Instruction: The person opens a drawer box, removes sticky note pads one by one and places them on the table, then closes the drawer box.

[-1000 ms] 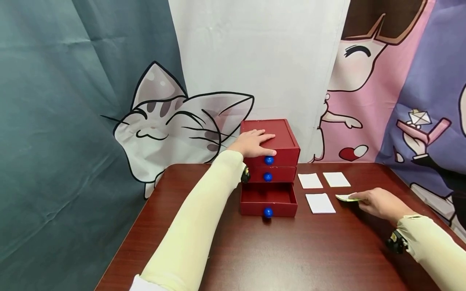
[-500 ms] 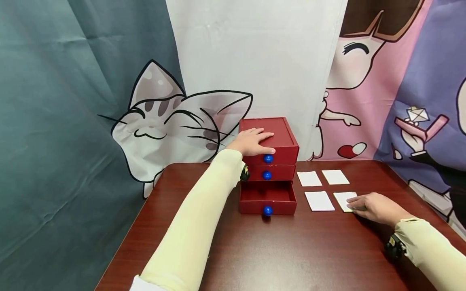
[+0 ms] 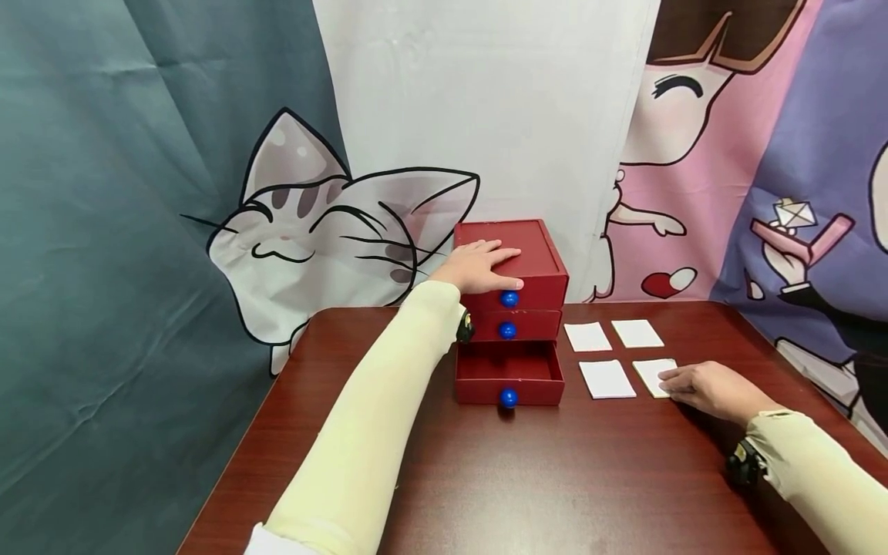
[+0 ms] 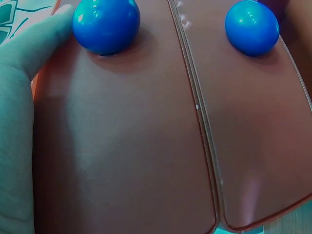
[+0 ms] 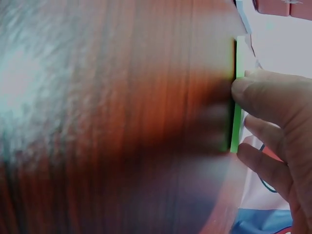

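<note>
My left hand (image 3: 479, 266) rests with spread fingers on top of a small red drawer cabinet (image 3: 537, 247). Its thumb reaches over the front edge, right by the top blue knob (image 3: 509, 298), which the left wrist view shows close up. At the right, my right hand (image 3: 714, 389) holds the side of a white sticky-note pad (image 3: 650, 376) that lies flat on the table. In the right wrist view the thumb is against the pad's green edge (image 5: 237, 124), and the other fingers lie along its side and top.
Three more white pads lie near it: one front left (image 3: 607, 379), one back left (image 3: 587, 337), one back right (image 3: 637, 334). The cabinet's bottom drawer (image 3: 509, 391) is pulled out, showing a bare inside. The middle drawer (image 3: 530, 325) is closed. A printed curtain (image 3: 499, 108) hangs behind the brown table (image 3: 541, 478).
My right hand has lowered the tilted pad flat onto the table, in front of the back right pad. The left hand stays on the cabinet. The head view has shifted slightly.
</note>
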`<action>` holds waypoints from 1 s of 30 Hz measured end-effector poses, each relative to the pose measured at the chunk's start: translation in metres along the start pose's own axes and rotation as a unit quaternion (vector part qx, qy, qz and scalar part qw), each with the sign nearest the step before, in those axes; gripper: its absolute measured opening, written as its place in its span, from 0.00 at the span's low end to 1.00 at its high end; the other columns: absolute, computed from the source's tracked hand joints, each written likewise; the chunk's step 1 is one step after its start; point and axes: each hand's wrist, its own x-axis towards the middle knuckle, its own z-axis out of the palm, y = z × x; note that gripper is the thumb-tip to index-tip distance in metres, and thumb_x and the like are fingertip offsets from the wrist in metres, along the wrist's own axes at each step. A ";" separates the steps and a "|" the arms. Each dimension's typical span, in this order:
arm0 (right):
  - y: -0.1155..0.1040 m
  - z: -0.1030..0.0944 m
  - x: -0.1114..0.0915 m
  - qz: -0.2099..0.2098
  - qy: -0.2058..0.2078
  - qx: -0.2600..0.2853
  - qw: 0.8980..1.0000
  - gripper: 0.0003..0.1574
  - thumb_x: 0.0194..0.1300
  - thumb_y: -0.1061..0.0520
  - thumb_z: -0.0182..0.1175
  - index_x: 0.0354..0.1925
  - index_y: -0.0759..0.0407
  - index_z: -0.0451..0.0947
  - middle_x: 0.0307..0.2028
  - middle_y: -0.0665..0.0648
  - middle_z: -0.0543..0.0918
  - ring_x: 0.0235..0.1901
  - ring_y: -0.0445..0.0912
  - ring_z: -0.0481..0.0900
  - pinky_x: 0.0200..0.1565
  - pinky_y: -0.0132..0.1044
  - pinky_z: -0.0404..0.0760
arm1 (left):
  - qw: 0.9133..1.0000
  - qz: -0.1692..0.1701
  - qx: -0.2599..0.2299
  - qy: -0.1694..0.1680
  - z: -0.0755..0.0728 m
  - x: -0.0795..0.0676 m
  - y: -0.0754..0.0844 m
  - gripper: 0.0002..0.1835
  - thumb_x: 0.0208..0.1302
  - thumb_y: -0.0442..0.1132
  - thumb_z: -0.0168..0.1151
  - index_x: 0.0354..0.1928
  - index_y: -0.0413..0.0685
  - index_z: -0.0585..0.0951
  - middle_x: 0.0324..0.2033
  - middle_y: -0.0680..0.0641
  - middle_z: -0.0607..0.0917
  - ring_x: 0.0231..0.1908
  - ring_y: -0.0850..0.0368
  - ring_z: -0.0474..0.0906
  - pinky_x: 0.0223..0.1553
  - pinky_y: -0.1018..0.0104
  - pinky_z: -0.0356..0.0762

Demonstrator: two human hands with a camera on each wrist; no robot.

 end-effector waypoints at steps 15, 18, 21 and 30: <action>-0.030 -0.005 0.045 0.137 0.024 0.036 0.990 0.20 0.64 0.51 0.69 0.51 0.59 0.86 0.48 0.58 0.88 0.49 0.57 0.85 0.50 0.58 0.80 | 1.000 0.004 0.004 0.002 -0.004 0.000 -0.001 0.43 0.66 0.74 0.48 0.80 0.70 0.56 0.80 0.50 0.52 0.78 0.45 0.45 0.76 0.46 0.42; -0.045 -0.007 0.067 0.156 0.039 0.063 0.985 0.28 0.66 0.47 0.68 0.58 0.61 0.82 0.54 0.62 0.85 0.52 0.59 0.83 0.53 0.60 0.79 | 1.000 0.003 0.001 0.003 -0.004 0.000 -0.001 0.43 0.66 0.73 0.48 0.80 0.70 0.56 0.80 0.49 0.53 0.78 0.45 0.45 0.76 0.46 0.43; -0.061 -0.007 0.088 0.173 0.038 0.107 0.978 0.41 0.65 0.42 0.68 0.68 0.63 0.72 0.63 0.67 0.78 0.59 0.62 0.78 0.58 0.62 0.74 | 1.000 0.004 -0.001 0.002 -0.003 0.000 -0.001 0.43 0.66 0.73 0.48 0.80 0.69 0.56 0.80 0.49 0.53 0.78 0.45 0.45 0.76 0.45 0.43; -0.095 0.010 0.128 0.221 -0.028 0.252 0.942 0.73 0.59 0.37 0.72 0.81 0.62 0.38 0.77 0.69 0.55 0.71 0.67 0.61 0.66 0.67 0.65 | 1.000 0.000 -0.003 0.001 0.000 -0.001 0.000 0.43 0.66 0.74 0.47 0.80 0.70 0.55 0.80 0.50 0.52 0.78 0.45 0.44 0.77 0.46 0.42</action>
